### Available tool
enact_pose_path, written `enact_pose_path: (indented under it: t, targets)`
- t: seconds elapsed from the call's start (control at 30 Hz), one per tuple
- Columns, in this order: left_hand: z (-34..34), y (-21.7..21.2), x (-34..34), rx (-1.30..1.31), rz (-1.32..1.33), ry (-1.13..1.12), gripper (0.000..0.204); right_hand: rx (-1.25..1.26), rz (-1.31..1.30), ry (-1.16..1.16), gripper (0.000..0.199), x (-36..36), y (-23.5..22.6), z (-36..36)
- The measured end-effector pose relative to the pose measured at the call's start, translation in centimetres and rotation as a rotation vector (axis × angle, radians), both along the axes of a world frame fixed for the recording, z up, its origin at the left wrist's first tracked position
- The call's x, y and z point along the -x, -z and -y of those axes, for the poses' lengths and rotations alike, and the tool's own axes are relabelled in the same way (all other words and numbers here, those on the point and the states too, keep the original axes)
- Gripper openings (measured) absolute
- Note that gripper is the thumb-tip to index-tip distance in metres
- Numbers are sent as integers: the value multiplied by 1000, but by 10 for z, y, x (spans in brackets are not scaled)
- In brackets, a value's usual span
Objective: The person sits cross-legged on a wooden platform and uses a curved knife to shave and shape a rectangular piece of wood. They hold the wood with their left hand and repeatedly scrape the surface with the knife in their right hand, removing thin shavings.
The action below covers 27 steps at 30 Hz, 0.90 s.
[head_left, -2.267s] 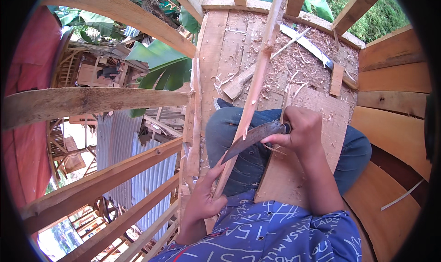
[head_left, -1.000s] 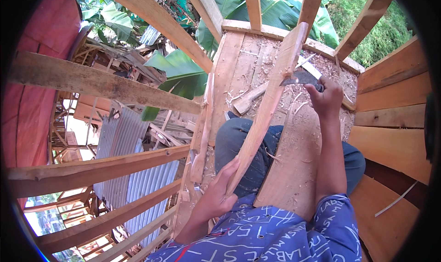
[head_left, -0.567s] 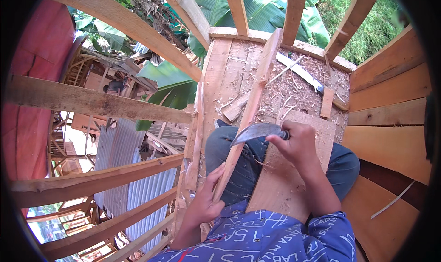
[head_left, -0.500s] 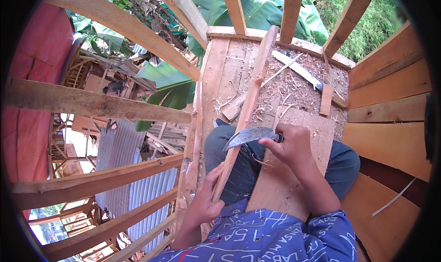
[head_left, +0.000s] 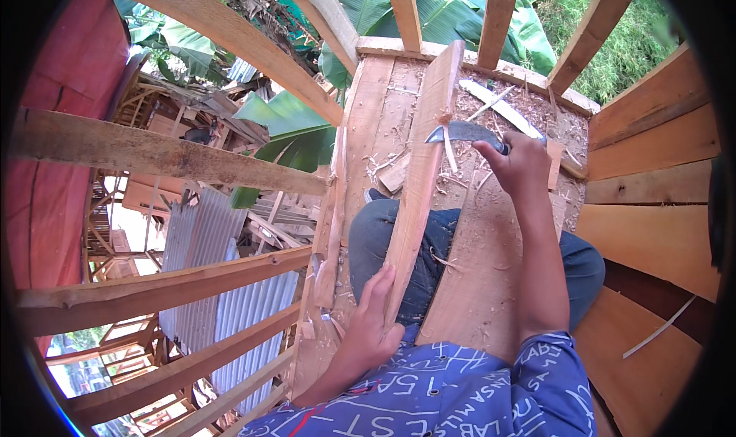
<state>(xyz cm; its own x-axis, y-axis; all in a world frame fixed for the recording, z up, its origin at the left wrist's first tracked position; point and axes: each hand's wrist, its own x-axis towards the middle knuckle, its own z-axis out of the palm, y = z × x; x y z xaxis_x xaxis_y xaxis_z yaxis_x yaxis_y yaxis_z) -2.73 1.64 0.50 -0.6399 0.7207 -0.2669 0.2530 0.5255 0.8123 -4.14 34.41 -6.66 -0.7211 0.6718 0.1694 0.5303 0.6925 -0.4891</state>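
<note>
My left hand (head_left: 377,318) is closed round the near end of a long wooden plank (head_left: 418,176), which slants away from me over my leg. In my right hand (head_left: 523,161) is the dark handle of a curved knife (head_left: 462,132). Its grey blade lies across the plank's upper part, at the right edge, where a thin shaving (head_left: 450,152) hangs down. A wide board (head_left: 479,284) rests on my lap, beneath my right forearm.
Wood shavings cover the plank floor ahead. A long pale blade (head_left: 502,107) and a small wood block (head_left: 394,175) lie there. Wooden rails (head_left: 169,161) stand at the left and far side, with banana leaves beyond. Board walls (head_left: 644,230) are at the right.
My right hand has moved forward with the knife, from the plank's middle to its upper part. The plank has rolled to show a broader face, and a shaving now hangs at the blade.
</note>
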Motion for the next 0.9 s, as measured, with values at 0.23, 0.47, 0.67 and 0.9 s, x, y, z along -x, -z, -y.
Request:
enact_pose_path:
  t: [0.23,0.47,0.67,0.9]
  targets:
    - [-4,1,-1,-49,7,-23,78,-85,-30,-17,85,7,1,-6]
    - [15,16,4,-152,67,-38,78,784,11,-227,61,-40,-20,12]
    - [36,29,15,-234,296,-78,82,1713,-230,-416,32,-83,-54,23]
    - [35,25,14,-207,302,-103,81,837,-374,-294,31,-75,-36,62]
